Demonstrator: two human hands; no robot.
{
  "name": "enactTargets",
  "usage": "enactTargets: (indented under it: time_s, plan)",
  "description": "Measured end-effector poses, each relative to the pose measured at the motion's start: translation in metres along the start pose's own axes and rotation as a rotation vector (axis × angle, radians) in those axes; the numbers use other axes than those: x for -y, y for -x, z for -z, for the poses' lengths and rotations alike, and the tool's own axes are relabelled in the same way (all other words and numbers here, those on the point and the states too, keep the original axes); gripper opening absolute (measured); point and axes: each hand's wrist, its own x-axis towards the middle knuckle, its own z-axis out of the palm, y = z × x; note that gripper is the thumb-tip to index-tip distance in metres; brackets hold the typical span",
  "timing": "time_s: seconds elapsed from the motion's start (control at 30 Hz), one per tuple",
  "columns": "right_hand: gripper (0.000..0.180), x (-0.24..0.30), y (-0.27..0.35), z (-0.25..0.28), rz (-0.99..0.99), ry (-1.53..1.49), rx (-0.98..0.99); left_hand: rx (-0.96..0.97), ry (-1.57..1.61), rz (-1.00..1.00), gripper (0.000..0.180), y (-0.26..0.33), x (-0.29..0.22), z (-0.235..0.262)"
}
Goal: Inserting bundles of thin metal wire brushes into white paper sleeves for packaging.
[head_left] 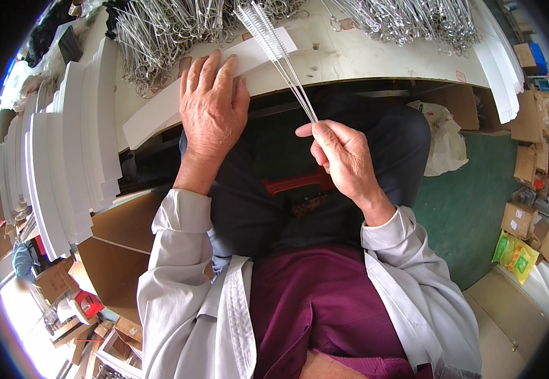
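Note:
A few thin straw-cleaning brushes [264,35], with white bristles and bare wire stems, slant up from my right hand [345,155]. My right thumb and fingers pinch the stem ends together in front of the table edge, while the bristles reach over the tabletop. Flat on a long white card strip or flattened box [151,120] lies my left hand [211,117], its fingers stretched out and nothing gripped. That strip runs along the table's near edge, partly under the hand. Just beyond it is a heap of metal-wire pieces with ring ends [167,38].
A second wire heap [407,25] covers the table's far right. White flat boxes [60,158] are stacked at left, more white strips [502,76] at right. Below are a cardboard box [123,234], a plastic bag [442,142] and a red object [296,182] between my legs.

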Motion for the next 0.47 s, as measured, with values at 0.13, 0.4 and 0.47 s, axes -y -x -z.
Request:
enactTargets:
  time_s: [0.13, 0.4, 0.47]
  plan:
    - [0.038, -0.0012, 0.0005, 0.0016, 0.016, 0.032, 0.003, -0.006, 0.002, 0.001, 0.037, 0.0002, -0.0002, -0.0019]
    - [0.037, -0.0006, 0.0021, 0.0025, 0.043, 0.059, -0.025, 0.009, 0.010, 0.001, 0.038, -0.0029, -0.0010, 0.0000]
    - [0.036, 0.0004, 0.0032, 0.0023, 0.071, 0.065, -0.028, 0.002, 0.029, -0.011, 0.038, -0.0034, 0.0002, 0.0002]
